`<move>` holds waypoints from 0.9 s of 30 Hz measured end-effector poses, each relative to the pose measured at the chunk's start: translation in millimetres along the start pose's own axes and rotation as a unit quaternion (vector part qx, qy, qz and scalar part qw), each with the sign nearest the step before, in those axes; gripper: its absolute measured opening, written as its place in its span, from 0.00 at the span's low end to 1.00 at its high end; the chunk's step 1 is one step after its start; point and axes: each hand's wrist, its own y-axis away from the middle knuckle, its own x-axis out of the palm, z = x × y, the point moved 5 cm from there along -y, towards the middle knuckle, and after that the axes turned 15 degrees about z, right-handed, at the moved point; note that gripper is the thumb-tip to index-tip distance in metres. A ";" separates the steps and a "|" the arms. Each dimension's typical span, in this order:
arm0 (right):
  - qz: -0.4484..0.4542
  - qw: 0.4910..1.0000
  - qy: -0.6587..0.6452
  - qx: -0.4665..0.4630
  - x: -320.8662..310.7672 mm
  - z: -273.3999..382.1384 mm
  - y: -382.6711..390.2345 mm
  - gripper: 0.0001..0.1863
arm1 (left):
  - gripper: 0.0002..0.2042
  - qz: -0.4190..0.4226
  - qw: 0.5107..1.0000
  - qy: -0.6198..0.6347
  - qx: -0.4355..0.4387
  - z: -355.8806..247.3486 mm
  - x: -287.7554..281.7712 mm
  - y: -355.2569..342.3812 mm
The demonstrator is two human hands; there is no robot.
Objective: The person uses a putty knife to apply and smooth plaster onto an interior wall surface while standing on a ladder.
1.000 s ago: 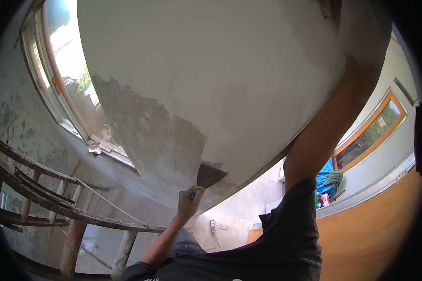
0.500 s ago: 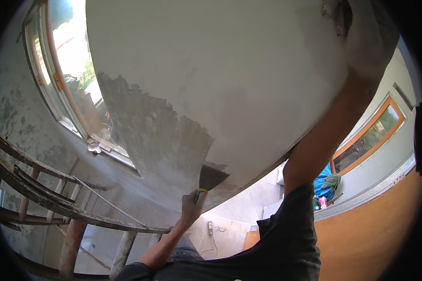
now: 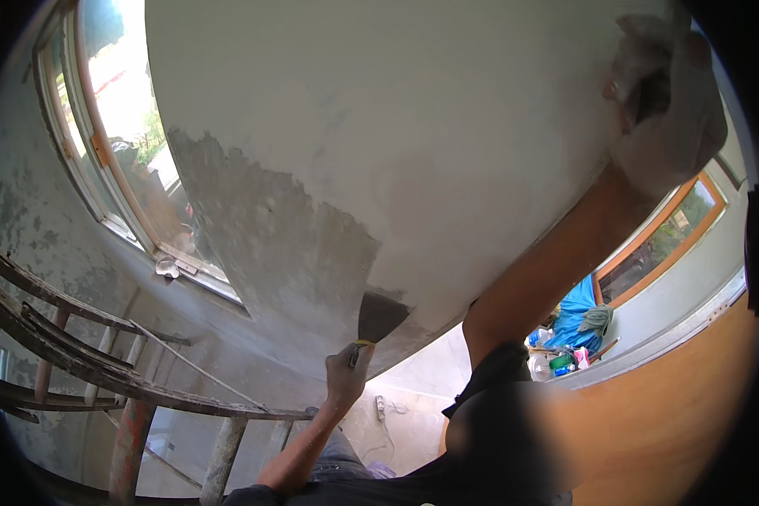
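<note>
My left hand (image 3: 346, 375) is wrapped round the handle of a putty knife (image 3: 381, 319). Its broad dark blade points up, at the lower edge of a pale plastered surface (image 3: 472, 110). A rough grey patch (image 3: 287, 223) spreads over that surface to the left of the blade, with a ragged upper border. Up at the far right, my right hand (image 3: 662, 105), coated whitish, is raised beside the same surface with its fingers curled. What lies inside those fingers is too dark and blurred to make out.
A worn wooden ladder (image 3: 131, 447) stands at lower left, near a window (image 3: 101, 152) with an orange-brown frame. On the right are another window (image 3: 662, 240), a blue plastic bag (image 3: 578, 316) and several bottles. An orange-brown panel (image 3: 675, 405) fills the lower right.
My right hand has come down and outward along the right edge of the pale surface, its elbow shifting left. The left hand and putty knife have stayed nearly in place.
</note>
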 end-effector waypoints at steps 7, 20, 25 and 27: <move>0.127 0.949 -0.248 -0.148 -24.3 -22.2 20.8 0.22 | 0.15 -0.009 1.000 0.024 -0.006 14.1 9.2 0.7; -0.138 0.988 0.062 -0.023 -7.2 -12.2 42.6 0.19 | 0.17 0.021 0.999 0.029 -0.019 25.5 3.6 0.8; -0.098 0.994 0.044 -0.037 -16.8 -10.4 52.0 0.15 | 0.18 -0.005 0.999 0.040 0.002 4.5 2.8 3.8; -0.096 0.995 0.031 -0.026 -16.7 -14.3 54.0 0.14 | 0.16 0.004 0.998 0.055 -0.011 3.1 1.7 0.0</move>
